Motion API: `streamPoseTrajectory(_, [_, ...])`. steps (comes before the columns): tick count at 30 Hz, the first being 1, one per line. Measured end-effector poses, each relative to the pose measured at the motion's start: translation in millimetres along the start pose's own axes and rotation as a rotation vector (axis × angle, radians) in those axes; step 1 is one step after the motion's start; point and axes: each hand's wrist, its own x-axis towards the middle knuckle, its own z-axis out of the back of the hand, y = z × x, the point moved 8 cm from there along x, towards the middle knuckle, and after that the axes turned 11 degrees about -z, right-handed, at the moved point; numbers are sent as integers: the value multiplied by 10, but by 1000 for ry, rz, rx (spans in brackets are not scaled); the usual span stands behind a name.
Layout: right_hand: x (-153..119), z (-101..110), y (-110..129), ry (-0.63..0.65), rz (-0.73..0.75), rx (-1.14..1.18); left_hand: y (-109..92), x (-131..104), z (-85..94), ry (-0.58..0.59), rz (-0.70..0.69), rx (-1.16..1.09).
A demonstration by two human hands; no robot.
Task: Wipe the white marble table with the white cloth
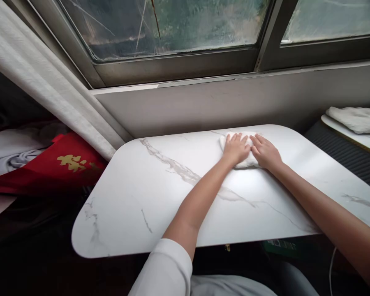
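A folded white cloth (249, 161) lies on the white marble-patterned tabletop (135, 185), towards its far edge and right of the middle. My left hand (237, 149) rests flat on the cloth's left part, fingers stretched out and slightly apart. Beside it, my right hand (266, 151) covers the right part of the cloth, its fingers also extended and pointing to the left hand. Both palms face down, so their undersides are hidden. Part of the cloth shows between and below the hands.
A window frame (179, 68) runs behind the table above a pale wall. To the left hang a light curtain (49, 74) and a red cloth with gold print (46, 168). Another white cloth (354, 118) lies on a surface at right. A white cable (331, 271) hangs below the table.
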Motion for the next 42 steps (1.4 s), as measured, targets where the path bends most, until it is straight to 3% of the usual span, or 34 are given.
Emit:
streamPoseTrajectory(5, [240,-44,1314,131,-17,140,1022,-741,396,10,140,71])
streamPoseTrajectory(9, [327,5,2576,197,90,294,1892,-1589,812,-18,320,141])
streamPoseTrajectory(12, [289,44,3433,231,209,380,2397,-2264,1097,-52,459,195])
streamPoseTrajectory(14, [239,70,3849,241,282,431,2588,-2651,1241,-91,553,215])
streamPoseTrajectory(16, [189,103,4106,238,359,465,2625,-2928,1324,-128,621,235])
streamPoseTrajectory(20, [47,210,4258,220,616,513,2385,-3190,1342,-194,748,311])
streamPoseTrajectory(22, [-24,250,4192,228,701,535,2198,-3221,1323,-234,793,357])
streamPoseTrajectory(26, [-113,280,3872,233,697,551,1839,-3108,1236,-267,782,390])
streamPoseTrajectory(31, [-166,226,3092,253,690,508,1364,-2580,993,-223,693,355])
streamPoseTrajectory(35, [-77,123,2053,263,578,449,856,-1808,664,-137,576,240])
streamPoseTrajectory(42, [-98,8,-250,196,164,266,-363,-258,37,-62,209,26])
